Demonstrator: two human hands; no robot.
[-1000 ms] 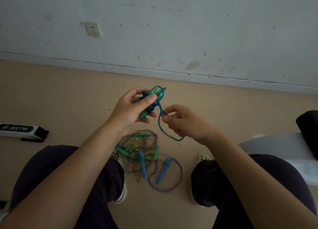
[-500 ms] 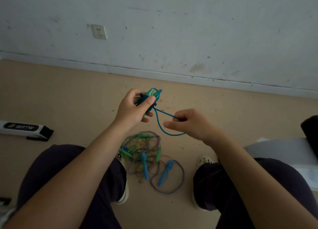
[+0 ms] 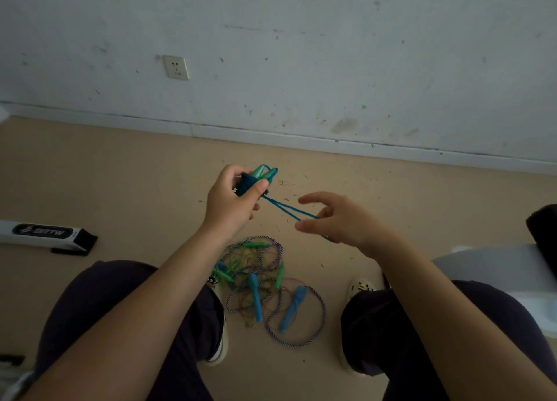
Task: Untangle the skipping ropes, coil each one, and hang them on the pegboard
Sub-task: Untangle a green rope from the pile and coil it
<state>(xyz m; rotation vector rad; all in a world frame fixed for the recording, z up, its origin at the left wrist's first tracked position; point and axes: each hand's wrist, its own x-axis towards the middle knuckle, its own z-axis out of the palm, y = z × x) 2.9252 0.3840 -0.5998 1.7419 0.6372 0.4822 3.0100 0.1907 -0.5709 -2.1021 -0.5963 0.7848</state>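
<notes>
Green handles (image 3: 265, 173) looked smooth glossy plastic, wound with a matt dark blue cord (image 3: 281, 209). Below them on the floor (image 3: 120, 189), the rope pile (image 3: 262, 283) showed braided purple-white cord, thin orange and green strands, and blue and green plastic handles with a dull sheen. Floor looked smooth, matt beige, flecked with debris. Above the handles, wall (image 3: 331, 54) was matt, scuffed paint; socket (image 3: 176, 67) smooth plastic. Trousers (image 3: 90, 304) were dark matt cloth.

rope pile (image 3: 265, 286) on floor (image 3: 120, 189), between feet
</notes>
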